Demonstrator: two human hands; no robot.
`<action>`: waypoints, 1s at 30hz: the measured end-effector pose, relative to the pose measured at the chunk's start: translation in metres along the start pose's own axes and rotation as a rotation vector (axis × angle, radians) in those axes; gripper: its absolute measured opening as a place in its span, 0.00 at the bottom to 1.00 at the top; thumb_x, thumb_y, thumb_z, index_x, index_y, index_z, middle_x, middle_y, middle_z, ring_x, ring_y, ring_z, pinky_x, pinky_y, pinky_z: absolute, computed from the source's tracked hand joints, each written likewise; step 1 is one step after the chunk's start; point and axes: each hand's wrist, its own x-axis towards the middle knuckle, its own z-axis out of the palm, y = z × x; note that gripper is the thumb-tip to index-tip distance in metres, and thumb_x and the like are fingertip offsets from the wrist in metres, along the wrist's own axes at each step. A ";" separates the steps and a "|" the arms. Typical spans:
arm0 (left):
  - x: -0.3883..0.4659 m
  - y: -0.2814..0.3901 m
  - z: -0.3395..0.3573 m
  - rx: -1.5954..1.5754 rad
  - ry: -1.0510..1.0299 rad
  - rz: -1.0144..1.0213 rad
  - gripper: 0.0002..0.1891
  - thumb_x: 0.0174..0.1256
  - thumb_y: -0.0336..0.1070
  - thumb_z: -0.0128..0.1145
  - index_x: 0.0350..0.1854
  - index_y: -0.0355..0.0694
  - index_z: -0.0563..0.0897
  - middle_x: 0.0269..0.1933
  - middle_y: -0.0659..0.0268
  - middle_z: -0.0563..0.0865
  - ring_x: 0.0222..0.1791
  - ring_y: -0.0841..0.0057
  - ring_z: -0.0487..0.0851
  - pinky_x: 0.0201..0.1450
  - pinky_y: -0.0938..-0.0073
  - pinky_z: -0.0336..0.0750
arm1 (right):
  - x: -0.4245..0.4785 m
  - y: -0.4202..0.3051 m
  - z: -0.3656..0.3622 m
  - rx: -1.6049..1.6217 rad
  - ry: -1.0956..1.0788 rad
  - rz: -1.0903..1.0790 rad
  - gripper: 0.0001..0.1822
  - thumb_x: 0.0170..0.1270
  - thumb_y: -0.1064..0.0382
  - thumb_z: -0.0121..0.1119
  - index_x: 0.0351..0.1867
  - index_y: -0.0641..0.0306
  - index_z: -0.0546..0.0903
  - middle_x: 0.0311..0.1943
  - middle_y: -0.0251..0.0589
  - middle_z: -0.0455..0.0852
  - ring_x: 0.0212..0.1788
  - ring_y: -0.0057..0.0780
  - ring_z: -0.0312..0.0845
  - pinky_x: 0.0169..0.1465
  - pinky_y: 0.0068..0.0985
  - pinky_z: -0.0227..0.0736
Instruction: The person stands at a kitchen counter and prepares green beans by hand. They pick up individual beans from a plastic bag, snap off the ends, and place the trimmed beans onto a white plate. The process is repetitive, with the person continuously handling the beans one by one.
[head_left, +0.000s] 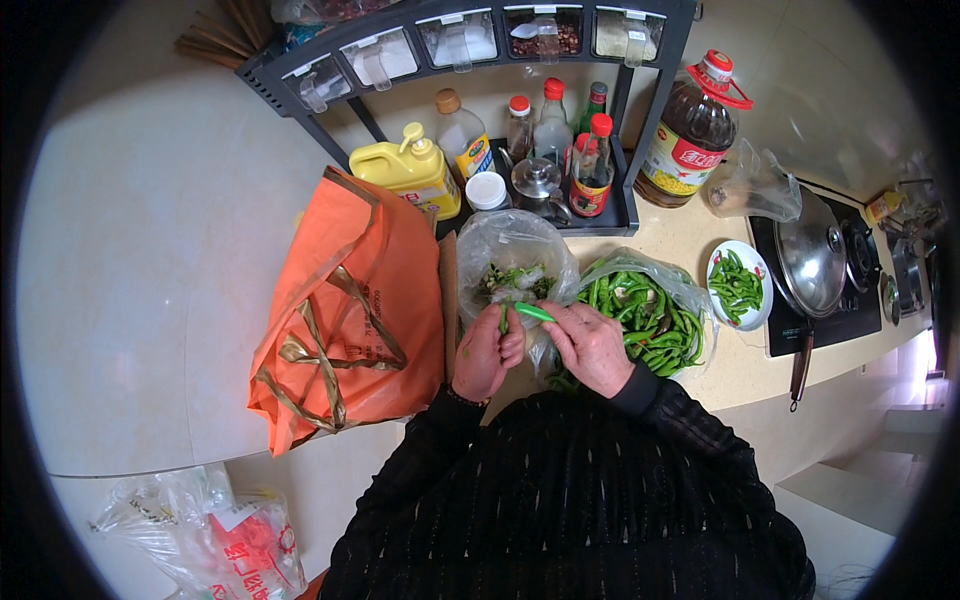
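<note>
My left hand (486, 354) pinches a small green chili pepper (503, 319) upright between thumb and fingers. In my right hand (590, 346) is a slim, bright green tool (534, 311), smooth like plastic; its exact kind cannot be told. Its tip points left, close to the pepper. Just beyond both hands, a clear plastic bag (517, 238) stands open with green stems and scraps (517, 281) inside. Beside my right hand, another open plastic bag (694, 289) is full of long green chili peppers (660, 330). Farther right, a white plate (760, 315) bears more green peppers (735, 281).
An orange bag (397, 300) with brown ribbon stands at left. Behind is a black spice rack (645, 135) with bottles and a metal pot (535, 180). A large oil bottle (686, 142) stands right of it. A lidded wok (810, 251) sits on the black cooktop (862, 319).
</note>
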 end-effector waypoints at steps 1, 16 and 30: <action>0.000 0.001 0.001 -0.006 0.015 -0.014 0.17 0.77 0.49 0.32 0.31 0.44 0.66 0.23 0.74 0.61 0.22 0.85 0.58 0.24 0.83 0.55 | 0.000 -0.001 0.000 -0.014 0.001 0.017 0.12 0.61 0.65 0.62 0.46 0.61 0.82 0.24 0.42 0.79 0.27 0.41 0.78 0.29 0.33 0.74; 0.005 0.001 -0.013 -0.476 -0.231 -0.136 0.16 0.75 0.49 0.38 0.30 0.47 0.68 0.18 0.75 0.59 0.17 0.84 0.58 0.16 0.83 0.53 | 0.002 0.003 -0.001 0.092 -0.087 0.139 0.11 0.64 0.64 0.59 0.46 0.61 0.82 0.36 0.45 0.86 0.36 0.44 0.83 0.36 0.33 0.78; 0.012 0.021 0.004 1.236 0.270 0.411 0.12 0.73 0.39 0.45 0.37 0.35 0.72 0.28 0.49 0.80 0.30 0.51 0.79 0.31 0.55 0.70 | -0.003 0.029 -0.002 0.614 -0.247 0.672 0.10 0.69 0.62 0.56 0.40 0.69 0.79 0.23 0.30 0.76 0.26 0.16 0.68 0.33 0.20 0.67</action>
